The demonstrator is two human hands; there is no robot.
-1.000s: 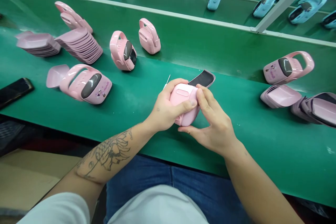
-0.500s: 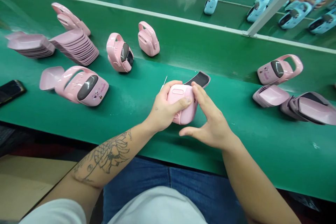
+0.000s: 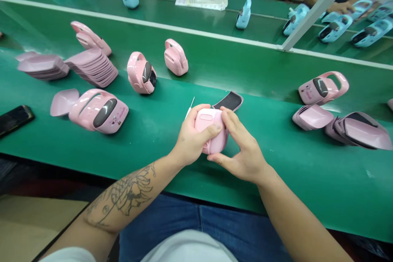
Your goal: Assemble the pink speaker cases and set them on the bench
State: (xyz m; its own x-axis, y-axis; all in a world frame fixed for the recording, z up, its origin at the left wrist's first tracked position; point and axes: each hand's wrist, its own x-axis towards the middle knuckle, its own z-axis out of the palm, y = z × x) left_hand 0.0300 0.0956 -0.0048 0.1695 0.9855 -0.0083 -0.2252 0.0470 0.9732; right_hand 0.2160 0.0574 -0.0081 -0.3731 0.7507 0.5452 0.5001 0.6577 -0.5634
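Note:
A rounded pink device [image 3: 211,125] is held over the green table. My left hand [image 3: 194,135] grips its left side, the thumb lying across its face. Around the right side, my right hand [image 3: 242,147] has its fingertips on the upper edge and its thumb at the lower edge. Just behind the device lies a curved pink panel with a dark lining [image 3: 230,101]. A thin white tool [image 3: 189,108] lies beyond my left fingers, partly hidden by them.
Pink devices [image 3: 106,110] and stacked pink panels [image 3: 92,65] stand at the left, near a black phone [image 3: 15,118]. More panels [image 3: 357,131] lie right. Behind a white rail [image 3: 215,32] are blue devices [image 3: 244,15] and a person's hand [image 3: 340,7].
My right thumb has come in against the lower edge of the pink device. The whole scene sits lower in the picture, as the camera view has tilted up.

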